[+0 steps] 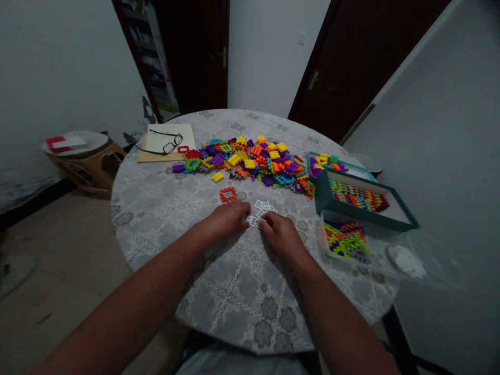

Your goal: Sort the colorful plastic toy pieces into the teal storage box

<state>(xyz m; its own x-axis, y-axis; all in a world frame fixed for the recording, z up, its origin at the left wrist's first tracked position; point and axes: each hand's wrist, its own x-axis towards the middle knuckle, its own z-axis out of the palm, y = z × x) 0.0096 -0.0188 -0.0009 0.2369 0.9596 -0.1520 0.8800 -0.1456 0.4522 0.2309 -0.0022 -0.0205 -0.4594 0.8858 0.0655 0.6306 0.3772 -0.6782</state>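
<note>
My left hand [233,216] and my right hand [280,233] meet low over the middle of the table, fingers pinched. Between their fingertips is a small white window-like lattice piece [252,221], its edges partly covered by the fingers. Just beyond, more white lattice pieces [262,205] lie overlapping on the cloth, close to my right hand's fingertips. An orange-red toothed square frame [228,195] rests flat, a little past my left hand. Farther off is a single yellow ribbed block [217,177].
A wide heap of coloured interlocking blocks [250,161] spreads across the table's far half. On the right stand a green box [324,192] of ribbed pieces and a clear plastic tub [323,242] of toothed plates. Glasses [169,148] lie on a pad [187,134] at the back left.
</note>
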